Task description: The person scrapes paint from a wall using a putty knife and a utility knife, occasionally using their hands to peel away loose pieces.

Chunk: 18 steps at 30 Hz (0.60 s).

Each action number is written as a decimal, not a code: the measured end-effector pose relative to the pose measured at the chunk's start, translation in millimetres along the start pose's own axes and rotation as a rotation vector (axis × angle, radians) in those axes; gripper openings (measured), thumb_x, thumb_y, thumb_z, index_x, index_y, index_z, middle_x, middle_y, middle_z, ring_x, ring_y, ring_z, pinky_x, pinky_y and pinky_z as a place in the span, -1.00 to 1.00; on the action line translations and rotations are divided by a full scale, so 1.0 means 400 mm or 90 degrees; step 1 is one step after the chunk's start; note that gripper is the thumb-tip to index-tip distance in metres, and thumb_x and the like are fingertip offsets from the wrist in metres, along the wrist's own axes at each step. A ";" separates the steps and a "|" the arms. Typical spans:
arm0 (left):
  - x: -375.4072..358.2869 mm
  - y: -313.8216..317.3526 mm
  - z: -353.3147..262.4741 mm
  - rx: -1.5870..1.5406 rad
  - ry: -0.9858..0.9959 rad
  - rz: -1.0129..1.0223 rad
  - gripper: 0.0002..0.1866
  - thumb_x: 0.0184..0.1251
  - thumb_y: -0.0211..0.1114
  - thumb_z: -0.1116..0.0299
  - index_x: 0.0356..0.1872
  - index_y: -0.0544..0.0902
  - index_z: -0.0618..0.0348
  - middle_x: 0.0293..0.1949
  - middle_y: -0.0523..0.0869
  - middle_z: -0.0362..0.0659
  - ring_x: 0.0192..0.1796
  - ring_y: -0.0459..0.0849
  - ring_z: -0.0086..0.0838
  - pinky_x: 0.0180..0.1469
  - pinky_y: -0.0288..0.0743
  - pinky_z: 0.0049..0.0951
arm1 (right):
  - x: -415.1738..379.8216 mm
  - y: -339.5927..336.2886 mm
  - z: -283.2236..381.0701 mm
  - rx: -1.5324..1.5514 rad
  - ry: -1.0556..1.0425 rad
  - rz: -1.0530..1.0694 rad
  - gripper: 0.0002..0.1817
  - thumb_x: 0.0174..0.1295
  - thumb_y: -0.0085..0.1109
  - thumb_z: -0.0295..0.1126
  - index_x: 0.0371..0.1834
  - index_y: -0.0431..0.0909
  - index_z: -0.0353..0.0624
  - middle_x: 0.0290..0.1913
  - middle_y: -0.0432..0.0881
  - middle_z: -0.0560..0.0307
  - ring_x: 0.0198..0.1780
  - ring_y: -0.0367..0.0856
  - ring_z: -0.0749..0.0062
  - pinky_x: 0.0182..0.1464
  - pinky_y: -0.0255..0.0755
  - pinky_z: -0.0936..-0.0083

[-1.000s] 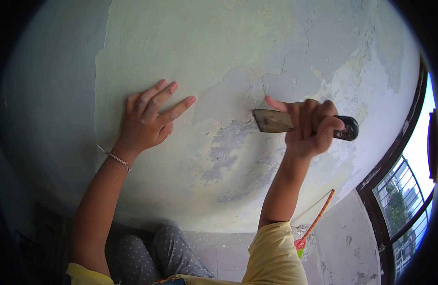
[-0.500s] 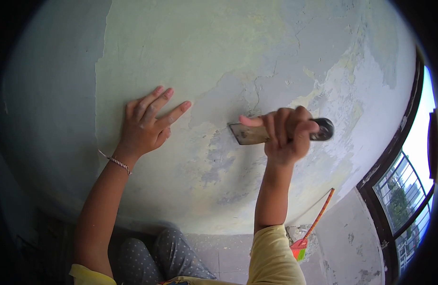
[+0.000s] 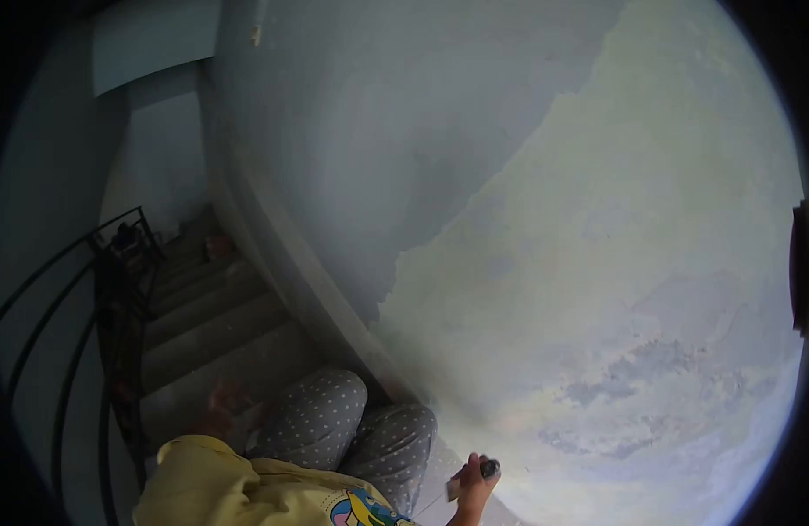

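Observation:
Low in the view, my right hand grips a putty knife by its dark handle, with the flat blade pointing down and left. It is beside my knee, close to the bottom of the patchy wall, and apart from the scraped area. My left hand hangs over the stairs, to the left of my bent knees. Dim light and motion smear its fingers, and I see nothing in it.
Concrete stairs descend on the left, with a dark metal railing alongside. A reddish object lies on a lower step. Peeled, rough plaster marks the right part of the wall.
My view has swung left from the wall to the stairs. My left hand has come off the wall and dropped to my side. My right hand has lowered with the putty knife, away from the plaster.

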<state>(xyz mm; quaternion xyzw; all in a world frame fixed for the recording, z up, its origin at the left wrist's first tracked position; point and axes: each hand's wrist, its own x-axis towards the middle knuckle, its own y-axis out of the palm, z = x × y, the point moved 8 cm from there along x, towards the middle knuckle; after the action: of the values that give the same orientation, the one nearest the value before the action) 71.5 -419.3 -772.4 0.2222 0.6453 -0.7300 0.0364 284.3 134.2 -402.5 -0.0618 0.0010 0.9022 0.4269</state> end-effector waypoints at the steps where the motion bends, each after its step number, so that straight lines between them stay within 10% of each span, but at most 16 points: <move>1: -0.093 0.270 0.114 -0.235 0.086 0.239 -0.25 0.44 -0.14 -0.27 0.57 0.15 -0.21 0.61 0.11 -0.21 0.64 -0.01 -0.23 0.52 0.03 0.13 | 0.003 -0.046 -0.109 0.128 0.085 -0.040 -0.57 0.32 0.21 -0.37 -0.66 0.20 -0.01 -0.76 0.21 0.37 -0.74 0.20 0.62 -0.66 0.19 0.52; 6: -0.275 0.240 0.410 -0.386 -0.281 0.129 -0.20 0.37 0.00 -0.23 0.56 0.17 -0.09 0.57 0.18 -0.08 0.61 0.05 -0.15 0.51 0.09 0.06 | 0.004 -0.060 -0.189 0.318 0.271 -0.088 -0.56 0.34 0.18 -0.26 -0.64 0.16 0.07 -0.74 0.09 0.40 -0.75 0.10 0.58 -0.66 0.12 0.51; 10: -0.329 0.024 0.316 -0.470 -0.611 0.047 -0.13 0.31 0.13 -0.18 0.56 0.18 0.02 0.53 0.26 0.04 0.59 0.12 -0.06 0.50 0.16 0.00 | 0.078 0.022 -0.134 0.283 0.302 0.003 -0.57 0.33 0.18 -0.19 -0.62 0.16 0.12 -0.73 0.09 0.40 -0.72 0.09 0.57 -0.63 0.09 0.49; 11: -0.264 -0.004 0.220 -0.328 -0.418 0.174 -0.16 0.29 0.24 -0.06 0.54 0.21 0.05 0.54 0.20 0.12 0.58 0.12 0.02 0.52 0.12 0.00 | 0.084 0.045 -0.109 0.283 0.297 0.034 -0.60 0.33 0.18 -0.23 -0.58 0.18 0.11 -0.71 0.10 0.42 -0.72 0.11 0.59 -0.62 0.09 0.51; 15: -0.193 -0.384 -0.204 -0.588 0.062 -0.105 -0.31 0.38 0.25 0.34 0.51 0.23 0.04 0.50 0.24 0.18 0.53 0.21 0.08 0.51 0.17 -0.05 | 0.071 0.097 -0.005 0.207 0.197 0.098 -0.71 0.33 0.17 -0.35 -0.51 0.28 0.03 -0.67 0.23 0.35 -0.70 0.19 0.59 -0.60 0.24 0.53; 18: -0.251 -0.616 -0.369 -0.619 0.121 -0.148 -0.36 0.37 0.24 0.38 0.48 0.30 0.05 0.49 0.28 0.13 0.50 0.28 0.04 0.48 0.22 -0.07 | 0.038 0.067 -0.025 0.178 0.211 0.064 -0.73 0.31 0.16 -0.37 -0.51 0.30 -0.01 -0.68 0.26 0.31 -0.69 0.26 0.55 -0.54 0.34 0.52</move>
<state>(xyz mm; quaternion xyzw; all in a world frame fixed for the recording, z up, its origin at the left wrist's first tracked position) 118.9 -260.7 -517.2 0.1716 0.9314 -0.3211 -0.0047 255.0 128.3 -415.5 -0.1492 0.1989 0.8910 0.3798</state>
